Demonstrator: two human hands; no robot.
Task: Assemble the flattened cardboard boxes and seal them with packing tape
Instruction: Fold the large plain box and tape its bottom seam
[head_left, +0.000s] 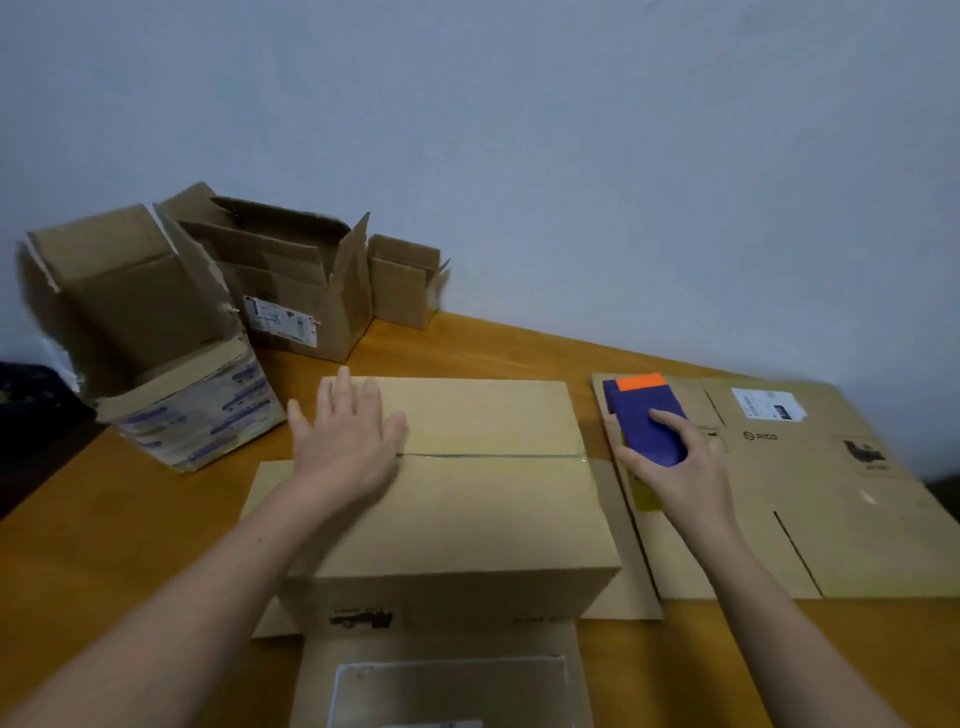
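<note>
Seam (493, 456) on the box (467, 525) runs left-right, mid-frame. So the left hand (345, 447) sits flat on its left end, and the right hand (680, 473) grips the dispenser (644, 415) just past the right end.

what we count

we count five boxes on one table (130, 519): one closed box (467, 509), one flattened box (779, 509), and three open ones, the left box (156, 322), the middle box (332, 306) and the small box (402, 283). we see one tape dispenser (647, 421), two white labels, the near label (769, 404) and the far label (280, 319), and two hands, the left hand (345, 441) and the right hand (685, 467).
</note>
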